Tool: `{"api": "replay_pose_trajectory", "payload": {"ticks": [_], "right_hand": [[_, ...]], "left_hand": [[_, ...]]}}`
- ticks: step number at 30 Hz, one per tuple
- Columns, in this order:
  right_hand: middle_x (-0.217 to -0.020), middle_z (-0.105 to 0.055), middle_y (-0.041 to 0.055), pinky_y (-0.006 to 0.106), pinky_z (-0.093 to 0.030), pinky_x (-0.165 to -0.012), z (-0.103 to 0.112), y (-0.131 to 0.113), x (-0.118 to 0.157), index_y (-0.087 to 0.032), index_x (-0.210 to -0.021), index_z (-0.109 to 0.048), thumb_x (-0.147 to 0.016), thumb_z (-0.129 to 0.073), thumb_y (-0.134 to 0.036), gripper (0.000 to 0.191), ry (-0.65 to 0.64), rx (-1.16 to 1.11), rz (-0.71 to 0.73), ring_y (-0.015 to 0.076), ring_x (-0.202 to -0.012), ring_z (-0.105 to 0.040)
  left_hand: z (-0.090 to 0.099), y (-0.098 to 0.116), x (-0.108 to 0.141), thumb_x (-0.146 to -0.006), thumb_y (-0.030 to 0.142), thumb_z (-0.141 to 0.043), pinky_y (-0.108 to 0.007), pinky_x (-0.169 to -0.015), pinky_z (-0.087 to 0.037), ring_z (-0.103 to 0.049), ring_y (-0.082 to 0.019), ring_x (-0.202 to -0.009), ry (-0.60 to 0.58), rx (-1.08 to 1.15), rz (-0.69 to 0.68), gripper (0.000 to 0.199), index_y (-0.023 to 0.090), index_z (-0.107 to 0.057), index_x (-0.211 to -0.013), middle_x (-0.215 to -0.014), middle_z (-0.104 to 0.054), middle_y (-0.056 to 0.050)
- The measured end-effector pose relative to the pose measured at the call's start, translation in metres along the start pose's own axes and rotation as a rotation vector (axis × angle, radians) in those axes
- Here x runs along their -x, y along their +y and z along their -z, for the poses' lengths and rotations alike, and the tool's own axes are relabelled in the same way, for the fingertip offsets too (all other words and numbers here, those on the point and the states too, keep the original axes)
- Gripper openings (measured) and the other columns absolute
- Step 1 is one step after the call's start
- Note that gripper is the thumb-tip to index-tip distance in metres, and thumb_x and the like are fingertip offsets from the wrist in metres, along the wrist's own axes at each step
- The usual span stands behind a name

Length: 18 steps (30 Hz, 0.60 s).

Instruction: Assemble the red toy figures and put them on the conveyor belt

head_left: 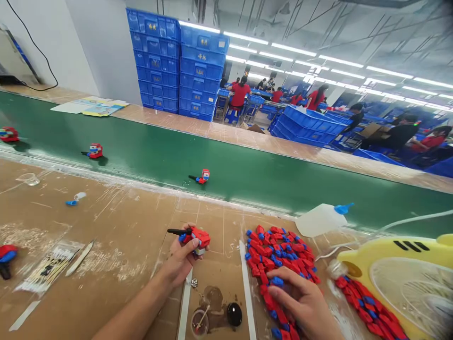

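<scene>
Left hand (182,259) fingers closed on red toy figure (198,238): light, stiff plastic, best held by body. Right hand (299,302) fingers open, resting on parts pile (283,255).

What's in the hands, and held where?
The left hand grips a red toy figure from underneath, around its lower body, with its black rod pointing out. The right hand rests on a pile of red-and-blue parts; no clear hold.

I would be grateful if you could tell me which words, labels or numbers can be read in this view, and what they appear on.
Yellow characters on the stacked blue plastic crates: too small and blurred to quote.
Printed cards lying beyond the green conveyor belt: nothing legible.
</scene>
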State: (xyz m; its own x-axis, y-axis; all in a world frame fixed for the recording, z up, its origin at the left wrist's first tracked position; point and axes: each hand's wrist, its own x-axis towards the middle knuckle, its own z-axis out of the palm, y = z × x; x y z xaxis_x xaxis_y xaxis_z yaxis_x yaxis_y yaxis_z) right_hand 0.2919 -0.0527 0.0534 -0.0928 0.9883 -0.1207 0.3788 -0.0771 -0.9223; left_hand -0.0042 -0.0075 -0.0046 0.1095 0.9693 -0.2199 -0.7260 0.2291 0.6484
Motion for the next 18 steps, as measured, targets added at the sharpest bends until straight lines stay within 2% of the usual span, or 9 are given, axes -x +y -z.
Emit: {"api": "replay_pose_trajectory", "payload": {"ticks": [3,5,7,9,11,15,18], "right_hand": [[-0.078,-0.061,-0.0004,0.023,-0.050,-0.060,-0.010,0.015,0.016,-0.024,-0.076,-0.067,-0.077,-0.084,-0.044,0.026,0.077,-0.353,-0.060,0.0163,-0.066,-0.056],[-0.084,-0.063,0.0004,0.024,-0.052,-0.066,-0.023,0.023,0.029,-0.026,-0.085,-0.072,-0.071,-0.089,-0.043,0.028,0.098,-0.500,-0.123,0.0170,-0.073,-0.059],[-0.092,-0.066,0.0035,0.027,-0.055,-0.071,-0.034,0.028,0.041,-0.027,-0.101,-0.076,-0.067,-0.091,-0.048,0.043,0.087,-0.531,-0.220,0.0191,-0.078,-0.063],[-0.098,-0.069,0.0072,0.030,-0.057,-0.076,-0.041,0.033,0.050,-0.025,-0.103,-0.080,-0.069,-0.088,-0.054,0.047,0.035,-0.434,-0.239,0.0227,-0.083,-0.067],[-0.097,-0.072,0.0086,0.031,-0.058,-0.078,-0.043,0.040,0.055,-0.024,-0.102,-0.081,-0.076,-0.083,-0.055,0.040,-0.012,-0.224,-0.180,0.0253,-0.087,-0.069],[-0.103,-0.075,0.0080,0.030,-0.060,-0.082,-0.044,0.055,0.062,-0.027,-0.110,-0.079,-0.087,-0.074,-0.044,0.029,0.047,0.237,0.039,0.0269,-0.094,-0.071],[-0.110,-0.074,0.0074,0.030,-0.059,-0.085,-0.051,0.063,0.067,-0.028,-0.119,-0.075,-0.094,-0.066,-0.035,0.027,0.068,0.366,0.194,0.0252,-0.095,-0.072]], "left_hand": [[0.000,0.000,0.000,-0.073,0.028,-0.085,-0.022,-0.057,-0.050,-0.071,-0.020,-0.077,-0.010,-0.006,-0.012,0.072,0.031,-0.040,-0.129,-0.098,-0.067,-0.003],[0.000,0.000,-0.001,-0.072,0.027,-0.085,-0.022,-0.056,-0.050,-0.071,-0.020,-0.076,-0.007,-0.014,-0.016,0.071,0.031,-0.041,-0.128,-0.097,-0.067,-0.003],[-0.001,-0.001,-0.002,-0.071,0.028,-0.086,-0.022,-0.054,-0.050,-0.071,-0.020,-0.075,-0.009,-0.023,-0.014,0.073,0.031,-0.041,-0.129,-0.096,-0.067,-0.002],[-0.002,-0.001,-0.002,-0.071,0.028,-0.086,-0.022,-0.053,-0.049,-0.070,-0.020,-0.074,-0.012,-0.030,-0.012,0.075,0.031,-0.042,-0.131,-0.094,-0.067,-0.002],[-0.003,-0.002,-0.003,-0.071,0.027,-0.086,-0.022,-0.053,-0.049,-0.071,-0.020,-0.074,-0.021,-0.031,-0.009,0.075,0.030,-0.043,-0.131,-0.093,-0.068,-0.002],[-0.004,-0.001,-0.001,-0.072,0.027,-0.086,-0.022,-0.054,-0.048,-0.071,-0.020,-0.075,-0.034,-0.017,-0.006,0.074,0.029,-0.043,-0.132,-0.094,-0.068,-0.003],[-0.005,0.000,0.000,-0.071,0.027,-0.087,-0.022,-0.054,-0.048,-0.071,-0.021,-0.075,-0.033,-0.009,0.007,0.077,0.029,-0.043,-0.133,-0.094,-0.068,-0.003]]}}
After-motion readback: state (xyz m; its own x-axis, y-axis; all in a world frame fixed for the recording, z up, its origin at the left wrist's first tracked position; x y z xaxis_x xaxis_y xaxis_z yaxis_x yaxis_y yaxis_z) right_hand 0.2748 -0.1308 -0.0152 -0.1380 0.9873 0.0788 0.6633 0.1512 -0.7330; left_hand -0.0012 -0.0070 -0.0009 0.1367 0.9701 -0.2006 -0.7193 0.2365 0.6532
